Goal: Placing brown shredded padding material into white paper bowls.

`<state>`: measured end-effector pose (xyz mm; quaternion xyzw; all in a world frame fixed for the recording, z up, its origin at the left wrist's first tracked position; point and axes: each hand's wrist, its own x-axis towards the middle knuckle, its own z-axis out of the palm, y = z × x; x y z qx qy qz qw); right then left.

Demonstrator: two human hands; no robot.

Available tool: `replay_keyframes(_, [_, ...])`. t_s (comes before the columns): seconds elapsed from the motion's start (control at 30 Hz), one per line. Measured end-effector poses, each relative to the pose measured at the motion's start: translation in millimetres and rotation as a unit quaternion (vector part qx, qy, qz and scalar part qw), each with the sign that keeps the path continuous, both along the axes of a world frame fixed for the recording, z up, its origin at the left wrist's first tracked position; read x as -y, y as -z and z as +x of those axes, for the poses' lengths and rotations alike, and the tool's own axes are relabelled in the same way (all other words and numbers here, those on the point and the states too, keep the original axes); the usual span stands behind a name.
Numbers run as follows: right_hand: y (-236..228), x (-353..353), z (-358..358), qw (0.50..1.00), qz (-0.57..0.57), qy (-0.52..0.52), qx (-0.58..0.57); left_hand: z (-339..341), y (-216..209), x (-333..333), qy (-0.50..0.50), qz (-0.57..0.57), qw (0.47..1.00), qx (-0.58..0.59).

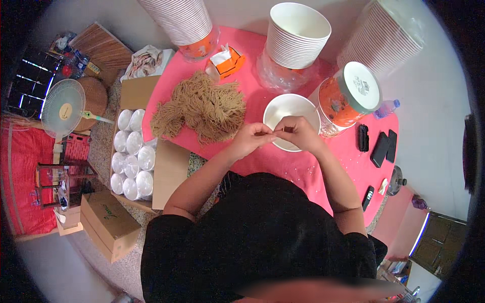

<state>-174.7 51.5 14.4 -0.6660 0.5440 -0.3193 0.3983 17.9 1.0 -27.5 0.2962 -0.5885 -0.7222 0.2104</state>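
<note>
Head view: your left hand and right hand meet fingertip to fingertip, thumbs and forefingers pinched in; you can't tell from here whether anything thin sits between them. They hover over the near rim of the white tub, which stands just beyond your fingers at 12 to 1 o'clock, your right hand covering part of its mouth.

Taking your fingertips as the clock's centre, the heap of tan strands lies at 10 o'clock, near your left hand, on the pink tablecloth. Further out at 11 you have an orange tissue packet, and close to 12 a stack of white tubs. At 2 o'clock stands an orange patterned tub, tilted, its pale round end facing up, with a plastic bottle beyond it. Around 3 you have a black case and two dark phones.

Off the table, at 9, a carton holds wrapped white tubs, and a fan stands farther out.
</note>
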Motion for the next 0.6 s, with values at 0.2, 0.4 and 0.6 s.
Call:
replay_keyframes(0.2, [13.5, 0.1, -4.5, 0.991, 0.07, -0.016, 0.114, -0.1, -0.4, -1.1, -0.003, -0.028, 0.999, 0.021])
replay_keyframes(0.4, [15.0, 1.2, -4.9, 0.977, 0.147, -0.012, 0.154, -4.7, 6.2, -6.0, -0.08, -0.104, 0.991, -0.034])
replay_keyframes(0.6, [15.3, 5.0, -6.9, 0.965, 0.186, -0.022, 0.184, -3.6, 3.6, -8.7, -0.092, -0.095, 0.991, -0.022])
